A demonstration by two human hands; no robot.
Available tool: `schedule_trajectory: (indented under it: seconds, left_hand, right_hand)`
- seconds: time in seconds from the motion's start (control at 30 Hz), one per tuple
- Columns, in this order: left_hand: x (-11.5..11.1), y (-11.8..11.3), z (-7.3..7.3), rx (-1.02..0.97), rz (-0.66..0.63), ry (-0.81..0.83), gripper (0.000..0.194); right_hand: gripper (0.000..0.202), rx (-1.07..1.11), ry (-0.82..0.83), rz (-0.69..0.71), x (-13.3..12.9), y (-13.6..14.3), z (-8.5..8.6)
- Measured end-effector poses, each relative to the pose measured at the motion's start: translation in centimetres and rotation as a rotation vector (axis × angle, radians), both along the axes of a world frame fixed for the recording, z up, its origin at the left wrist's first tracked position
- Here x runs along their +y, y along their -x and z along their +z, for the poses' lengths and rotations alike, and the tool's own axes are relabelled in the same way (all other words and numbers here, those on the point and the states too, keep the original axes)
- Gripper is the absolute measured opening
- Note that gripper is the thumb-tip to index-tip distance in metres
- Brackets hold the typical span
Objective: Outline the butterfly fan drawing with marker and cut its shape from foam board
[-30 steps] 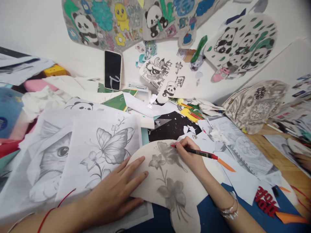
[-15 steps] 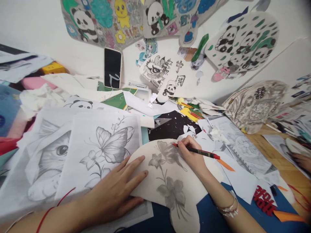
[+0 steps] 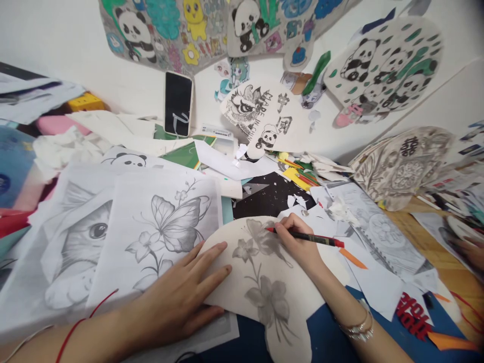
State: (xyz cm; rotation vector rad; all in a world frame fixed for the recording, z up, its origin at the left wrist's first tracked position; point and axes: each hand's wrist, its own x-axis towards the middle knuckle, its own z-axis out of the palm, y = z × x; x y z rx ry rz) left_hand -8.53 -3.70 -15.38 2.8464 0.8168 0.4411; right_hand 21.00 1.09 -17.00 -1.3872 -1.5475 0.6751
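My right hand (image 3: 298,237) grips a black pen with red ends (image 3: 315,238), its tip at the upper wing of a butterfly drawn in grey. That drawing, with flowers below it, is on a pale fan-shaped card (image 3: 302,297). My left hand (image 3: 189,287) lies flat with fingers spread across the card's left edge. Under and beyond that hand is a printed sheet (image 3: 124,222) showing a similar butterfly and flowers. Left of it lies another print, a hooded kitten (image 3: 75,262).
A phone (image 3: 178,103) leans against the wall behind the clutter. Painted panda fans (image 3: 385,70) hang above. Paper scraps, pencils (image 3: 302,171) and a sketch sheet (image 3: 378,222) crowd the right side. Another person's hand (image 3: 471,252) shows at the right edge.
The pen tip has shifted slightly left and down on the butterfly's wing. My left hand stays spread on the card. The whole view has drifted a little.
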Motion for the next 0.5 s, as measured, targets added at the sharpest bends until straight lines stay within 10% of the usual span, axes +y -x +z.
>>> schedule_trajectory:
  seconds: [0.5]
  left_hand:
    - [0.1,0.1,-0.3,-0.020,-0.015,-0.040,0.057]
  right_hand:
    - [0.028,0.051,0.059,0.228,-1.7,-0.3,0.5]
